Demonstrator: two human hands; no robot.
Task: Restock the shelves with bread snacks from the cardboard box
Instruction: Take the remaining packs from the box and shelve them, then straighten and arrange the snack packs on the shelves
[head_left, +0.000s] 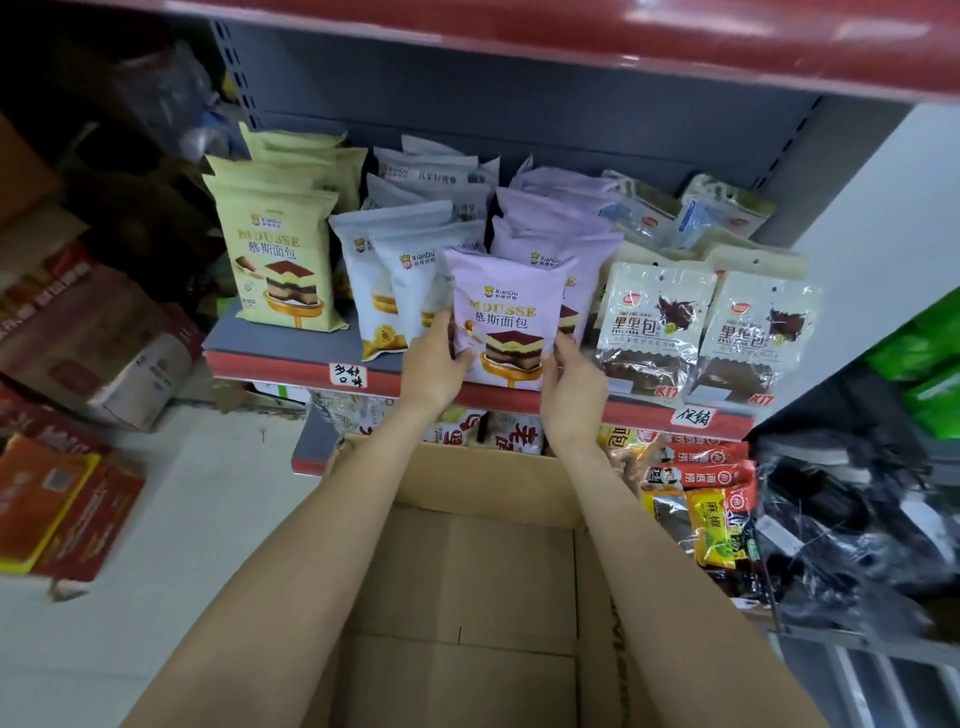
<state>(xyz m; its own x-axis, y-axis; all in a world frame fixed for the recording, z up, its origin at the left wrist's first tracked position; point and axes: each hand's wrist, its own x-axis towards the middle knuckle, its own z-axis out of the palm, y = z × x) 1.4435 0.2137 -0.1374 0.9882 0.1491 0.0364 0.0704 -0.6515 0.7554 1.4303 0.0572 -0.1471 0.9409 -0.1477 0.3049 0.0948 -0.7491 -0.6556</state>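
Head view: left hand (435, 364) and right hand (571, 382) pinch purple mousse packet (506, 317) upright at shelf (291, 364) edge.

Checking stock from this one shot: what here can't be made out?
- Box, head view: the arms cover part of its floor, and the bottom edge cuts it off, so any remaining packs are unknown.
- Rear packs behind the purple pack: hidden by front rows; count unknown.
- Lower shelf: covered by box and arms.
- Price tag: too small to read.

On the shelf: 2 dark bread packets (647, 325), 1 cardboard box (467, 571) below, 2 hands (434, 364).
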